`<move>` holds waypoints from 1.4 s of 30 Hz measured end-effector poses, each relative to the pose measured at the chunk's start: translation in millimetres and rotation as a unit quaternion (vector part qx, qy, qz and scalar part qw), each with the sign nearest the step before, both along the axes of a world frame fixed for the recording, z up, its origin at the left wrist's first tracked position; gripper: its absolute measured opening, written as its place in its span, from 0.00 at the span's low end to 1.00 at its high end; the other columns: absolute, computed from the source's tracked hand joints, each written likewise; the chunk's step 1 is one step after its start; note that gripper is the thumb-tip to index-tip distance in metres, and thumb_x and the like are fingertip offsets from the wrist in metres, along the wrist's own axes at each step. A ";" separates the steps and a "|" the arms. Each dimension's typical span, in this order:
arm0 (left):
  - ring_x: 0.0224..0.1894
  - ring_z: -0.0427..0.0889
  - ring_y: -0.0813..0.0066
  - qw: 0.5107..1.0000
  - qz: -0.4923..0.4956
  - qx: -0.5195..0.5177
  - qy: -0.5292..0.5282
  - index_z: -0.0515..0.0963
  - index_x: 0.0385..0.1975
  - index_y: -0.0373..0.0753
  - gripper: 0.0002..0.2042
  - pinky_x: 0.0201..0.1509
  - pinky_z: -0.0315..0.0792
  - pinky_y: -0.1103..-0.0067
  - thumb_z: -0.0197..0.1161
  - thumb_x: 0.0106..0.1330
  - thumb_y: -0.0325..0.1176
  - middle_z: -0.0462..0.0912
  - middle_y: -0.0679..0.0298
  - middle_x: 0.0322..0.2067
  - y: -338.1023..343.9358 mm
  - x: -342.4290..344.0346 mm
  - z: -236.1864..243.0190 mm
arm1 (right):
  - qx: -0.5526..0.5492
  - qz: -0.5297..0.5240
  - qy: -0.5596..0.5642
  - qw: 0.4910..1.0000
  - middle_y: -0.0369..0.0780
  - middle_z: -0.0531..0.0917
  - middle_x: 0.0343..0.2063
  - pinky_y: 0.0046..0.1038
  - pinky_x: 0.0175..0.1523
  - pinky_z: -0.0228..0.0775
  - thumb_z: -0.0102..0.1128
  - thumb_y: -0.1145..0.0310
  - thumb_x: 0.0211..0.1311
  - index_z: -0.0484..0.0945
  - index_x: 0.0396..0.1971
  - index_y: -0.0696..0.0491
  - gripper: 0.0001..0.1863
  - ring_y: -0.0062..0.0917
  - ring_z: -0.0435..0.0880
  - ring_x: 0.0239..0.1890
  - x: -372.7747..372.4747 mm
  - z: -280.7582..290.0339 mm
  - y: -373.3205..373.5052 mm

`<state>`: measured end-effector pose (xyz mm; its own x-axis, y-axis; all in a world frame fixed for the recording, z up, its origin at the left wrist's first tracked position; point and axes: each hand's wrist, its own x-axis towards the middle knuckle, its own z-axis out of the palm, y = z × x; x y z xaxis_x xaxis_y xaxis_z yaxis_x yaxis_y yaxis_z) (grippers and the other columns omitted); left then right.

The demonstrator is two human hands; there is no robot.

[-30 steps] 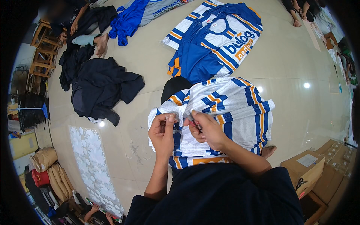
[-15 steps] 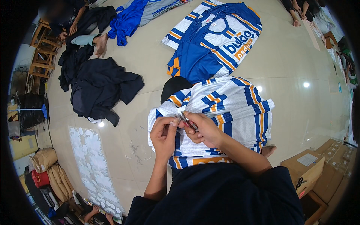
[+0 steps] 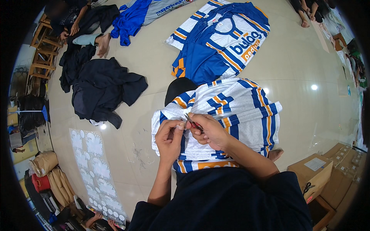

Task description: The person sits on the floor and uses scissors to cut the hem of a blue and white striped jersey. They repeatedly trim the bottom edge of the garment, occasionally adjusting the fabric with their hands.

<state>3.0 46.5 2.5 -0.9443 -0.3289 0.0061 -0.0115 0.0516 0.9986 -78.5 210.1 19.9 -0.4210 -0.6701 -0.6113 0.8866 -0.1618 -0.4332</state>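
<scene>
A white jersey [image 3: 246,133] with blue and orange stripes lies spread over my lap. My left hand [image 3: 169,140] is closed in a pinch on a bit of its white cloth, near the striped edge. Close beside those fingertips, my right hand [image 3: 214,133] grips small thread snips [image 3: 197,126] with red handles. Their metal blades point up and left, at the pinched cloth. Whether a thread lies between the blades is too small to tell.
Beyond my lap lie more blue and white jerseys [image 3: 210,57]. Black garments [image 3: 106,86] lie on the floor to the left, near a seated person. A patterned white sheet [image 3: 90,158] stretches toward another person's hands [image 3: 94,218]. Cardboard boxes [image 3: 314,169] with black scissors [image 3: 308,187] stand at right.
My right hand has turned the snips slightly, so their blades stand a little more upright. My left hand keeps its pinch. The sheet's near end has shifted by the other person's hands.
</scene>
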 end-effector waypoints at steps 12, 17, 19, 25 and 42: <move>0.41 0.82 0.81 1.000 -0.010 -0.010 0.003 0.86 0.44 0.32 0.04 0.44 0.74 0.85 0.68 0.74 0.25 0.83 0.63 0.41 -0.6 0.9 -1.6 | 0.017 -0.011 -0.007 1.000 0.27 0.68 0.18 0.17 0.17 0.44 0.51 0.53 0.83 0.77 0.31 0.50 0.20 0.09 0.58 0.13 0.0 -0.8 -2.2; 0.41 0.82 0.81 1.000 -0.010 -0.019 0.002 0.86 0.44 0.32 0.04 0.44 0.73 0.85 0.68 0.74 0.25 0.83 0.63 0.41 -1.7 1.7 -2.2 | 0.023 0.002 0.005 1.000 0.27 0.68 0.18 0.18 0.16 0.43 0.50 0.54 0.83 0.77 0.31 0.50 0.19 0.09 0.58 0.13 -0.3 -0.4 -1.4; 0.41 0.82 0.81 1.000 -0.012 -0.019 0.000 0.86 0.43 0.33 0.04 0.44 0.74 0.84 0.68 0.75 0.25 0.83 0.63 0.41 -1.9 1.8 -1.9 | 0.023 0.002 0.005 1.000 0.27 0.68 0.18 0.18 0.17 0.43 0.50 0.54 0.82 0.76 0.31 0.50 0.19 0.09 0.58 0.13 -0.4 -0.2 -1.3; 0.43 0.83 0.79 1.000 -0.021 -0.022 0.007 0.86 0.43 0.33 0.03 0.45 0.74 0.83 0.67 0.74 0.24 0.84 0.62 0.42 -1.9 1.3 -0.3 | 0.023 0.005 0.008 1.000 0.27 0.68 0.18 0.18 0.17 0.43 0.51 0.56 0.81 0.75 0.30 0.49 0.17 0.09 0.57 0.13 -0.7 0.1 -0.9; 0.48 0.84 0.74 0.999 -0.025 0.022 0.005 0.84 0.42 0.31 0.03 0.58 0.76 0.78 0.66 0.75 0.22 0.82 0.61 0.42 -1.9 3.6 1.2 | 0.025 0.005 -0.008 1.000 0.26 0.68 0.17 0.19 0.18 0.42 0.51 0.54 0.82 0.76 0.31 0.49 0.19 0.09 0.57 0.13 1.3 3.0 1.6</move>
